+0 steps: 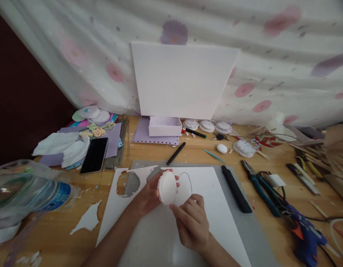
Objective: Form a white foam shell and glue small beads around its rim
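Left hand (152, 193) grips white disc (168, 188) over white sheet (221, 215); right hand (192, 222) at disc's lower edge.
Left fingers wrap disc's edge, disc tilted; right fingers curled, can't tell if pinching. Sheet: drawn outline (185, 184) partly behind disc, cut-out holes at far left corner. Around sheet: paper scrap (88, 218) left, black marker (176, 153) beyond far edge, black tool (236, 189) just right, pliers (260, 188) farther right.

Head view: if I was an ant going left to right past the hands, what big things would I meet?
Bottle → phone → white disc → right hand → black tool → pliers → glue gun.
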`<move>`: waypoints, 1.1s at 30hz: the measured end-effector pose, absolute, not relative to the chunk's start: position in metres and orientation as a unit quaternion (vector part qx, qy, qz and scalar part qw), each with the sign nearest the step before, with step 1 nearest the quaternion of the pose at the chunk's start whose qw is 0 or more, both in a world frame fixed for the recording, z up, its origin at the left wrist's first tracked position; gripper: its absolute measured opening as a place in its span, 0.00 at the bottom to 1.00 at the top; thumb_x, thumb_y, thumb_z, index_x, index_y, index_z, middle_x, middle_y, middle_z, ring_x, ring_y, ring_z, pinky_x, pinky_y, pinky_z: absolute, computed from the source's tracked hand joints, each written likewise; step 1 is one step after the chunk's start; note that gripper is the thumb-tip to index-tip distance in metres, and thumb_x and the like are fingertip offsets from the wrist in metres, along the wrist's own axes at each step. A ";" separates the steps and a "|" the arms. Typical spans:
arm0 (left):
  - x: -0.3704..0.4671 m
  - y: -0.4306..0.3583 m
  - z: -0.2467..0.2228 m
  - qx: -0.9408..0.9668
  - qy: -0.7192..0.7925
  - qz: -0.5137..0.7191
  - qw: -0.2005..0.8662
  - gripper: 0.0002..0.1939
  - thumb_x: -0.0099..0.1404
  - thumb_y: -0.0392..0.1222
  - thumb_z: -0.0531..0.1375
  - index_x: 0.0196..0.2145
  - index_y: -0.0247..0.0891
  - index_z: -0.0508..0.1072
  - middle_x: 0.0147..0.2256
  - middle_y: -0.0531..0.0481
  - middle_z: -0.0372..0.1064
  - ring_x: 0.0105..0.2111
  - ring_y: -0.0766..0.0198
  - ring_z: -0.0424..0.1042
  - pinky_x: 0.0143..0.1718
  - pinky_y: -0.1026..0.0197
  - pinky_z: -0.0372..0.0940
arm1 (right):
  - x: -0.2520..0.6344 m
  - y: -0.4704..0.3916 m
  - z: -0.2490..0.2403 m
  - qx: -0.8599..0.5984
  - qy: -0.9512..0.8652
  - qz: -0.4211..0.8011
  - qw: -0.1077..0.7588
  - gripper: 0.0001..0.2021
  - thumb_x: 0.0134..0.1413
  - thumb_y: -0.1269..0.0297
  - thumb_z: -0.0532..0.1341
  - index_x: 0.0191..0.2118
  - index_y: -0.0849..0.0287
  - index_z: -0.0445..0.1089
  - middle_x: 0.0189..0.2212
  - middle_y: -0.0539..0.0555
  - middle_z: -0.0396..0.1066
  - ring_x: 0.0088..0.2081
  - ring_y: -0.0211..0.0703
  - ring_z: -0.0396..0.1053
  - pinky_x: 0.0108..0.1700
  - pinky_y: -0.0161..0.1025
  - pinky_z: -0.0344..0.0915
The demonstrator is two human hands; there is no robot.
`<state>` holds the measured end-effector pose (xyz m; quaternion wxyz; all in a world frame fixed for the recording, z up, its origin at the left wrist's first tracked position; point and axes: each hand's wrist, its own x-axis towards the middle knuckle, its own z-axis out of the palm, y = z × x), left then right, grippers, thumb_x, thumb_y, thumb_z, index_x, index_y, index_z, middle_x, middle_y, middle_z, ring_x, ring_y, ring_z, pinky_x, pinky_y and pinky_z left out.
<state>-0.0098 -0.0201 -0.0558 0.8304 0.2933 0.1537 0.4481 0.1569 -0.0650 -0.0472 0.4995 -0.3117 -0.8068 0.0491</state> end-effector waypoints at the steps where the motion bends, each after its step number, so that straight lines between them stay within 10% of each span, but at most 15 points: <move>1: -0.010 -0.020 -0.057 0.293 0.156 0.449 0.830 0.37 0.49 0.48 0.70 0.56 0.42 0.65 0.56 0.39 0.63 0.55 0.45 0.62 0.53 0.48 0.58 | 0.157 -0.065 -0.047 -0.311 -0.807 0.050 0.499 0.19 0.48 0.80 0.54 0.48 0.64 0.66 0.21 0.50 0.64 0.24 0.38 0.56 0.33 0.42 0.53; 33: -0.011 -0.018 -0.057 0.316 0.176 0.441 0.822 0.40 0.45 0.47 0.72 0.55 0.44 0.65 0.55 0.39 0.63 0.55 0.44 0.62 0.53 0.47 0.58 | 0.153 -0.069 -0.044 -0.312 -0.788 0.128 0.515 0.16 0.50 0.80 0.54 0.44 0.60 0.64 0.21 0.48 0.63 0.22 0.36 0.56 0.31 0.41 0.52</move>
